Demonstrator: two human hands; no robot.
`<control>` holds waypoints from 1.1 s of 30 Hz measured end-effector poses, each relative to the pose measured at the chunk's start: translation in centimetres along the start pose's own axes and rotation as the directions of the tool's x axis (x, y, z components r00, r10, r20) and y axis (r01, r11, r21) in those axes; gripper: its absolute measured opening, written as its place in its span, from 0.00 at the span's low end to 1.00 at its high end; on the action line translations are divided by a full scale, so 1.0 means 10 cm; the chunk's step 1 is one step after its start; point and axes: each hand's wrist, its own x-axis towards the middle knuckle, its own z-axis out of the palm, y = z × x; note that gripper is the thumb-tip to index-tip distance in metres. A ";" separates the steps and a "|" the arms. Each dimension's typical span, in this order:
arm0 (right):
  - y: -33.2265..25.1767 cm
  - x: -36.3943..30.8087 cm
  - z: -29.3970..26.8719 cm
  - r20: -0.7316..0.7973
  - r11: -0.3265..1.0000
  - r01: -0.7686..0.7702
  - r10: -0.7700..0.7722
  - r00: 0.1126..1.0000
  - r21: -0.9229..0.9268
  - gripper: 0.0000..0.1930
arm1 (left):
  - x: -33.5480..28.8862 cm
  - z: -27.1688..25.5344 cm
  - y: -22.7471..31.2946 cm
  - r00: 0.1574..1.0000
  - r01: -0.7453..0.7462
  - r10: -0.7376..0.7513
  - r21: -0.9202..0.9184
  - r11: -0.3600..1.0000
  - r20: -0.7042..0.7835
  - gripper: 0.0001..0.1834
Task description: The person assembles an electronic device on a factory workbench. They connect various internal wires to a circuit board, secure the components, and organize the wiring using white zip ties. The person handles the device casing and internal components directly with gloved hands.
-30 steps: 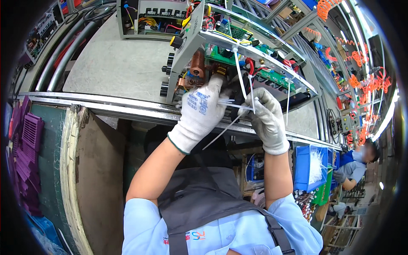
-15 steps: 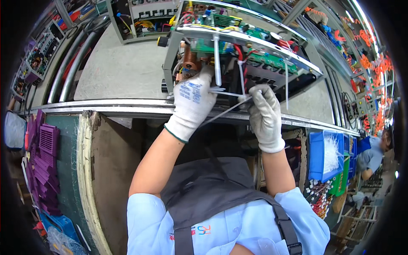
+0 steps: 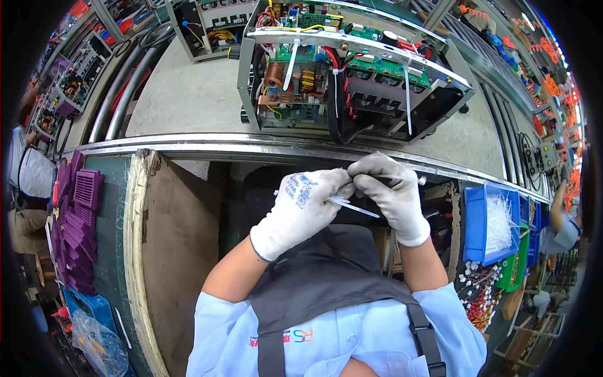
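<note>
Both my hands wear white gloves and meet in front of the bench edge, fingertips nearly touching. My left hand [image 3: 304, 204] is closed around several white cable ties [image 3: 355, 207], whose ends stick out toward the right. My right hand [image 3: 392, 198] is pinched shut beside it; a white end like a cable tie's shows at its outer side, the rest hidden by the fingers. Beyond them on the bench stands an open metal-framed electronic unit [image 3: 358, 44] with green circuit boards, a copper coil [image 3: 274, 75] and red and black wires. White cable ties [image 3: 292, 65] hang from its front rail and wires.
A blue bin [image 3: 475, 223] of white cable ties stands at right, near a green bin [image 3: 514, 261] and loose wire leads [image 3: 480, 292]. Purple plastic parts [image 3: 78, 232] are piled at left. Another unit [image 3: 210, 31] sits farther back. Other people are at both sides.
Both hands have drawn back from the unit toward my body and come together. The left hand has left the unit's interior, with cable ties still in it.
</note>
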 end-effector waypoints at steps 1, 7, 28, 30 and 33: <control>-0.02 0.00 0.00 0.024 0.995 0.034 -0.032 0.999 -0.091 0.07 | -0.01 0.04 -0.03 0.999 0.017 -0.019 -0.069 0.997 -0.031 0.08; -0.16 0.14 -0.07 0.092 0.967 0.011 0.013 0.996 -0.255 0.09 | 0.04 0.16 -0.18 0.987 0.026 -0.059 -0.213 0.977 -0.149 0.08; 0.10 0.86 0.09 -0.363 0.929 0.227 -0.327 0.873 -0.291 0.05 | 0.43 0.01 -0.60 0.752 0.266 -0.659 -0.923 0.277 0.019 0.17; 0.10 0.86 0.11 -0.333 0.946 0.148 -0.245 0.911 -0.290 0.04 | 0.43 0.15 -0.74 0.790 0.183 -0.613 -0.951 0.248 -0.008 0.17; -0.01 0.89 0.05 -0.291 0.926 0.249 -0.330 0.898 -0.284 0.03 | 0.47 0.19 -0.81 0.805 0.143 -0.594 -0.974 0.175 0.012 0.18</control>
